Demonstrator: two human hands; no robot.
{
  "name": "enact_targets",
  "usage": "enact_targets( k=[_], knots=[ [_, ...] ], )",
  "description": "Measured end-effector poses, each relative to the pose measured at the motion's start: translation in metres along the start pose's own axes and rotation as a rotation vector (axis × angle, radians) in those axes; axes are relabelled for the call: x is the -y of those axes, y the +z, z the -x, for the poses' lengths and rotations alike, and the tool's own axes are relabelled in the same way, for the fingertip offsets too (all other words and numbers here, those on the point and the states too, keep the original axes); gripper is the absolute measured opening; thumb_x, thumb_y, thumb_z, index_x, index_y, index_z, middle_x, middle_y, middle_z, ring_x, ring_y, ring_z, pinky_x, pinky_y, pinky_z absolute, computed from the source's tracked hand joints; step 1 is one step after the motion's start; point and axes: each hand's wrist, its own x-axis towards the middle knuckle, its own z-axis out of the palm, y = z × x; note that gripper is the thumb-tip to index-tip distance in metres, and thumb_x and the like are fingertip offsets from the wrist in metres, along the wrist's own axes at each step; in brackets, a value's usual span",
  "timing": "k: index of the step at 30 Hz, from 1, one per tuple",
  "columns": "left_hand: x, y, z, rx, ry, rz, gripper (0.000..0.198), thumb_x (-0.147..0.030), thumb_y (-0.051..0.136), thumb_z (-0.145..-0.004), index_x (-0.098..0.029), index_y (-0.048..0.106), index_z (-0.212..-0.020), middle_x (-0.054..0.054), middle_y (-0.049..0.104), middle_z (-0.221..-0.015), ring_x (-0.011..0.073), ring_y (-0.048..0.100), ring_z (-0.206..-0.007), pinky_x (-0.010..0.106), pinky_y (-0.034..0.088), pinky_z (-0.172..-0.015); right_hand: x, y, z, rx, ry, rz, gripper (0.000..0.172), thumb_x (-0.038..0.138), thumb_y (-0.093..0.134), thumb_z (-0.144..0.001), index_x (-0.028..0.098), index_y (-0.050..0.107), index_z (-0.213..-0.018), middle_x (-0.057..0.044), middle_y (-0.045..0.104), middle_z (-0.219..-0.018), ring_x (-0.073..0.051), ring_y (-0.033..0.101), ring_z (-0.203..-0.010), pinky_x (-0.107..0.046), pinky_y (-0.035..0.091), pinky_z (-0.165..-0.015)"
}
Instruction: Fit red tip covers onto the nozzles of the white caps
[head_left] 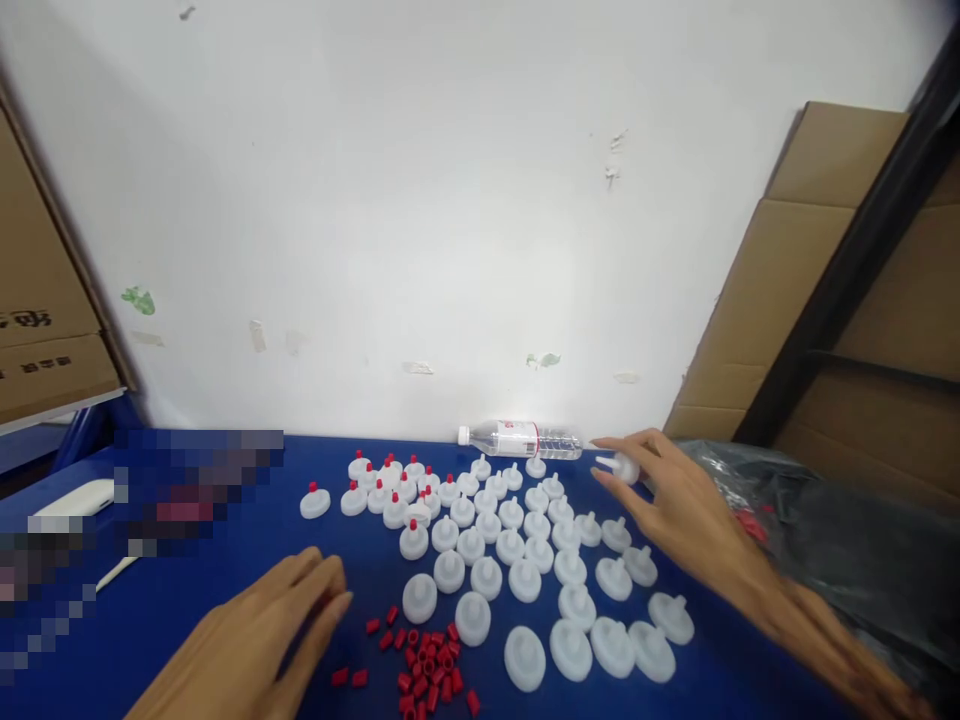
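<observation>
Several white round plastic discs with stems [525,545] stand in rows on the blue table [225,600]. Some at the far left of the group [382,485] carry small red caps. A heap of loose red caps [429,668] lies near the front. My right hand [675,500] reaches to the far right of the rows and pinches one white disc [622,467] between thumb and fingers. My left hand [296,610] rests near the front left, fingers curled together, just left of the red caps; whether it holds a cap is hidden.
A clear water bottle [521,440] lies on its side against the white wall. A black plastic bag [825,540] sits at the right. Cardboard boxes [780,290] lean at right and left. A white object [82,495] lies at the far left.
</observation>
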Motion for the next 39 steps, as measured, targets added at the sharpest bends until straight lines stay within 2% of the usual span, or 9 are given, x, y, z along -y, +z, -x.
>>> enact_targets(
  k=[5,10,13,17,21,26,30,35,39],
  knots=[
    [-0.019,0.004,-0.012,-0.010,0.119,-0.031,0.029,-0.037,0.046,-0.101,-0.035,0.067,-0.119,0.000,0.074,-0.121,0.0245,0.071,-0.113,0.031,0.062,-0.083,-0.017,0.019,-0.004,0.164,0.155,-0.182,0.024,0.048,0.056,-0.096,0.026,0.064,-0.100,-0.002,0.075,-0.101,-0.024,0.072,-0.090,-0.035,0.055,-0.079],
    [-0.040,-0.005,-0.059,0.081,0.084,0.002,0.033,-0.039,0.038,-0.105,-0.028,0.059,-0.128,0.007,0.070,-0.121,0.0241,0.073,-0.100,0.036,0.058,-0.080,-0.028,0.029,0.001,0.192,0.148,-0.217,0.028,0.051,0.061,-0.092,0.025,0.072,-0.092,-0.005,0.075,-0.108,-0.025,0.070,-0.094,-0.038,0.053,-0.085],
    [-0.048,-0.004,-0.081,0.185,0.091,0.020,0.032,-0.041,0.036,-0.105,-0.025,0.060,-0.118,0.007,0.069,-0.112,0.0249,0.072,-0.095,0.037,0.054,-0.076,-0.035,0.031,0.001,0.271,0.150,-0.223,0.033,0.053,0.060,-0.093,0.025,0.077,-0.094,-0.005,0.077,-0.094,-0.024,0.071,-0.084,-0.037,0.054,-0.078],
    [-0.051,0.001,-0.086,0.269,0.128,0.026,0.034,-0.032,0.029,-0.105,-0.022,0.061,-0.103,0.006,0.068,-0.100,0.0238,0.070,-0.084,0.036,0.050,-0.071,-0.034,0.026,0.001,0.349,0.110,-0.258,0.041,0.054,0.052,-0.097,0.025,0.080,-0.097,-0.005,0.080,-0.100,-0.026,0.074,-0.092,-0.037,0.056,-0.083],
    [-0.053,-0.007,-0.080,0.186,0.112,0.142,0.031,-0.033,0.030,-0.105,-0.024,0.058,-0.099,0.002,0.069,-0.093,0.0199,0.068,-0.078,0.033,0.047,-0.068,-0.028,0.020,0.000,0.323,0.134,-0.246,0.039,0.055,0.053,-0.096,0.026,0.079,-0.096,-0.004,0.080,-0.098,-0.026,0.074,-0.088,-0.036,0.057,-0.080],
    [-0.061,-0.025,-0.073,0.025,0.016,0.278,0.027,-0.043,0.038,-0.104,-0.026,0.057,-0.093,-0.006,0.060,-0.066,0.0142,0.053,-0.052,0.028,0.040,-0.055,-0.029,0.023,-0.001,0.280,0.183,-0.226,0.031,0.048,0.057,-0.095,0.026,0.078,-0.092,-0.002,0.081,-0.093,-0.025,0.075,-0.085,-0.034,0.057,-0.079],
    [-0.065,-0.026,-0.068,0.000,0.034,0.344,0.026,-0.041,0.041,-0.104,-0.026,0.058,-0.092,-0.006,0.066,-0.073,0.0123,0.052,-0.052,0.026,0.039,-0.052,-0.033,0.025,-0.001,0.289,0.159,-0.166,0.028,0.047,0.058,-0.095,0.027,0.079,-0.094,-0.002,0.080,-0.091,-0.024,0.075,-0.083,-0.035,0.058,-0.077],
    [-0.072,-0.022,-0.059,-0.012,0.189,0.456,0.017,-0.036,0.046,-0.104,-0.029,0.060,-0.098,-0.008,0.071,-0.081,0.0096,0.059,-0.054,0.022,0.046,-0.054,0.013,0.011,0.008,0.034,-0.128,-0.080,0.030,0.047,0.059,-0.097,0.027,0.074,-0.113,-0.006,0.077,-0.109,-0.026,0.072,-0.101,-0.043,0.058,-0.091],
    [-0.083,-0.023,-0.047,-0.189,0.448,0.413,0.010,-0.030,0.048,-0.104,-0.032,0.058,-0.106,-0.007,0.076,-0.088,0.0108,0.072,-0.073,0.020,0.052,-0.060,0.088,0.010,0.023,0.103,-0.448,-0.128,0.059,0.056,0.065,-0.093,0.025,0.055,-0.142,-0.009,0.072,-0.127,-0.027,0.070,-0.111,-0.049,0.053,-0.102]
  ],
)
